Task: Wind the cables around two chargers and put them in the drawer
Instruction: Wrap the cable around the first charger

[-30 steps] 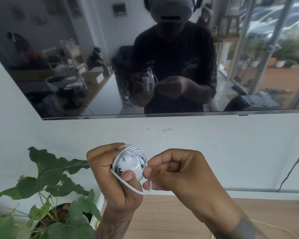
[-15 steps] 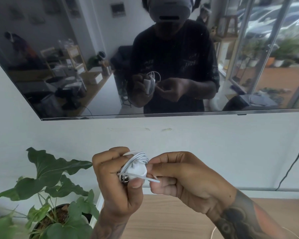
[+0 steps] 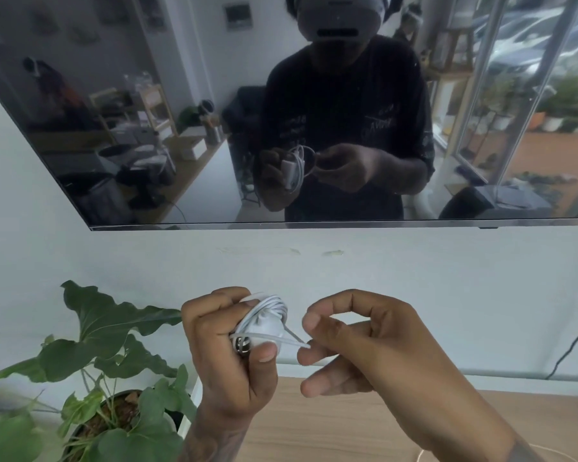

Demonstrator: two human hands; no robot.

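A white charger (image 3: 268, 325) sits in my left hand (image 3: 229, 348), held up in front of the wall with its metal prongs pointing down-left. Its white cable (image 3: 270, 303) is wound in several loops around the body. The short loose cable end (image 3: 296, 341) runs right from the charger to my right hand (image 3: 357, 345), which pinches it between thumb and forefinger. A second white cable (image 3: 548, 450) shows as a thin loop at the bottom right on the wooden top. No drawer is in view.
A wooden cabinet top (image 3: 314, 425) lies below my hands. A potted green plant (image 3: 107, 371) stands at the lower left. A dark wall-mounted screen (image 3: 181, 111) hangs above, mirroring the room. A black cord (image 3: 574, 345) runs down the wall at the right.
My right hand has moved right, off the charger, and its fingers have loosened while still pinching the cable end. The slack loop below the charger is gone, pulled tight across it.
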